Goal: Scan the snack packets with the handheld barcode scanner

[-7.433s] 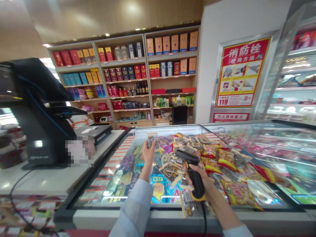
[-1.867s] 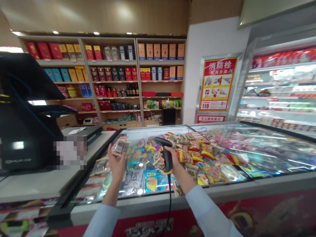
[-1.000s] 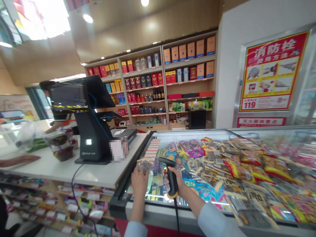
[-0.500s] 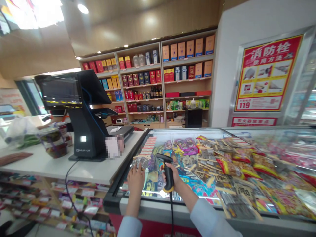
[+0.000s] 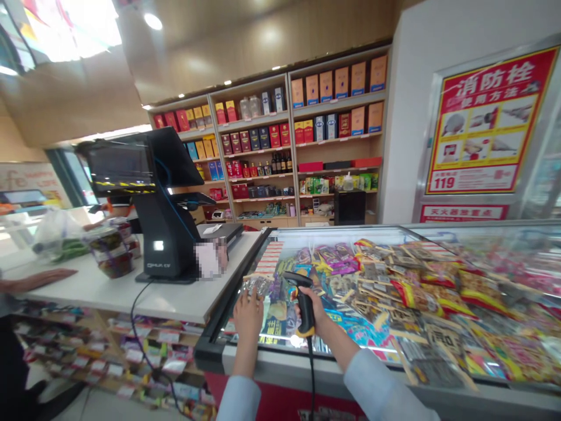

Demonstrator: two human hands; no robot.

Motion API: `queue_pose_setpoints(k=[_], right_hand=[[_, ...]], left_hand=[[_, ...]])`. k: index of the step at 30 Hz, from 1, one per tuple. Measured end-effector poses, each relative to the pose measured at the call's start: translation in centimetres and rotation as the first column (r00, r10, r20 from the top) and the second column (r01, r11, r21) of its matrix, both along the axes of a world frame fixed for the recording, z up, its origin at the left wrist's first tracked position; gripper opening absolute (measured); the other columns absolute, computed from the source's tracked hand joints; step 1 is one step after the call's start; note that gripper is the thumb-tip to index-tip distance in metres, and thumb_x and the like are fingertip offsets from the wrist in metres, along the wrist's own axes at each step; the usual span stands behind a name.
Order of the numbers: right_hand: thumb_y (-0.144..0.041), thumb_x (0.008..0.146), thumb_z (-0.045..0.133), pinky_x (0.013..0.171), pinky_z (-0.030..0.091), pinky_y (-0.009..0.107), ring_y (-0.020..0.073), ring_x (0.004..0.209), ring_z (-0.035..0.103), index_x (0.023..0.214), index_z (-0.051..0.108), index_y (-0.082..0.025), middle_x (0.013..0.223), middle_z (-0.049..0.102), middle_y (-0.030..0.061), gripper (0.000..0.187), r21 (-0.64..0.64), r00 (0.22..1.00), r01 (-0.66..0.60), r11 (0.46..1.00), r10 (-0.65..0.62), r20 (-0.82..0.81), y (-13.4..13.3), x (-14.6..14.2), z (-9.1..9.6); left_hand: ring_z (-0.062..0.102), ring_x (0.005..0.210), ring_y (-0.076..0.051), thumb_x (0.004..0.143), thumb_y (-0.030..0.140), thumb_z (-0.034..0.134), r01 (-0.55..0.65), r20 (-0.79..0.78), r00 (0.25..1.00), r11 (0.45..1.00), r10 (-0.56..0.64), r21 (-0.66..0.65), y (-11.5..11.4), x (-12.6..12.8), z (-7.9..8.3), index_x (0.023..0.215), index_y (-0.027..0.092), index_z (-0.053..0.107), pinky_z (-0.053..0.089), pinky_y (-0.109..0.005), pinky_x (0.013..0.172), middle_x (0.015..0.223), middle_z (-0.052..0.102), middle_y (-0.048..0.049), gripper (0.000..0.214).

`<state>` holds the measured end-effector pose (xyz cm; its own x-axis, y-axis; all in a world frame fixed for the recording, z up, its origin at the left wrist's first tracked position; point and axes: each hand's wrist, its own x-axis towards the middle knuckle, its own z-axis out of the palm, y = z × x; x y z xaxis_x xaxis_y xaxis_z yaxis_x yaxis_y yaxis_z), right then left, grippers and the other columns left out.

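My right hand point(image 5: 313, 310) is wrapped round the grip of a black and yellow barcode scanner point(image 5: 304, 307). The scanner's head points left, over the freezer's glass top, and its cable hangs down in front. To its left, my left hand point(image 5: 249, 313) has its fingers bent over a clear-wrapped snack packet point(image 5: 262, 285) with a thin pale stick along its top. My left thumb is hidden. Right of the scanner lie many dark snack packets with wooden sticks point(image 5: 372, 292), and blue packets point(image 5: 350, 327) are nearer me.
A chest freezer point(image 5: 280, 361) is in front of me, with red and yellow bags point(image 5: 447, 298) heaped to the right. On the white counter point(image 5: 223, 292) at left stand a black register point(image 5: 164, 251) and tied tubs point(image 5: 114, 251). A person's hand point(image 5: 41, 279) rests on the counter's far left.
The view has shifted slightly, moving everything a little to the right in the picture. My hands keep their places on the packet and the scanner. More of the person at left shows.
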<state>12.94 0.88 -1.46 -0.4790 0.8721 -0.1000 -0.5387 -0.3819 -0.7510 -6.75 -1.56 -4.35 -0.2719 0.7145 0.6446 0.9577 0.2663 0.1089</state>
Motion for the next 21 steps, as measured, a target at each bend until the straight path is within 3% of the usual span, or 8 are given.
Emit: queue_pose_setpoints(k=[5,8,14,17,21], right_hand=[[-0.042,0.074,0.054,0.035,0.035,0.019,0.0073,0.037,0.046,0.075,0.06,-0.014,0.056,0.059,0.0004,0.028,-0.049,0.998,0.003,0.999,-0.006,-0.059,0.2,0.4,0.6],[-0.042,0.076,0.055,0.037,0.037,0.019,0.0079,0.039,0.048,0.076,0.06,-0.014,0.054,0.058,-0.0004,0.028,-0.096,1.0,0.012,0.995,-0.012,-0.007,-0.6,1.3,1.5],[-0.038,0.074,0.062,0.042,0.043,0.022,0.0105,0.043,0.051,0.076,0.061,-0.015,0.056,0.059,0.0002,0.024,-0.016,0.998,0.032,0.999,-0.031,0.05,-2.8,5.8,3.6],[-0.035,0.075,0.058,0.042,0.042,0.022,0.0107,0.044,0.051,0.08,0.063,-0.014,0.059,0.062,0.0022,0.022,-0.021,0.996,0.073,0.997,-0.072,0.054,-3.4,9.0,4.8],[-0.032,0.076,0.051,0.039,0.038,0.021,0.0109,0.042,0.048,0.084,0.063,-0.013,0.054,0.059,0.0017,0.024,-0.016,0.986,0.166,0.986,-0.165,0.03,-3.7,13.8,6.8]], left_hand=[[0.053,0.108,-0.029,0.086,0.034,0.042,-0.025,0.033,0.999,1.0,0.025,0.001,-0.4,0.4,0.6,0.124,0.022,0.055,0.041,-0.043,0.089,0.121,0.058,-0.0139,0.042],[0.052,0.108,-0.028,0.085,0.032,0.043,-0.01,0.057,0.998,1.0,0.009,0.006,-0.4,0.1,0.8,0.122,0.019,0.056,0.04,-0.044,0.091,0.121,0.057,-0.015,0.042],[0.05,0.111,-0.029,0.085,0.03,0.04,0.041,0.054,0.997,0.992,-0.048,0.12,-0.2,0.4,2.0,0.119,0.011,0.055,0.038,-0.043,0.094,0.123,0.054,-0.0178,0.042],[0.049,0.112,-0.028,0.085,0.031,0.039,0.129,0.053,0.989,0.975,-0.141,0.183,0.3,2.7,3.5,0.12,0.012,0.053,0.038,-0.043,0.095,0.122,0.055,-0.0158,0.042],[0.049,0.112,-0.028,0.086,0.034,0.039,0.255,0.077,0.957,0.94,-0.278,0.225,1.3,8.2,5.3,0.125,0.007,0.046,0.039,-0.041,0.095,0.12,0.056,-0.0179,0.048]])
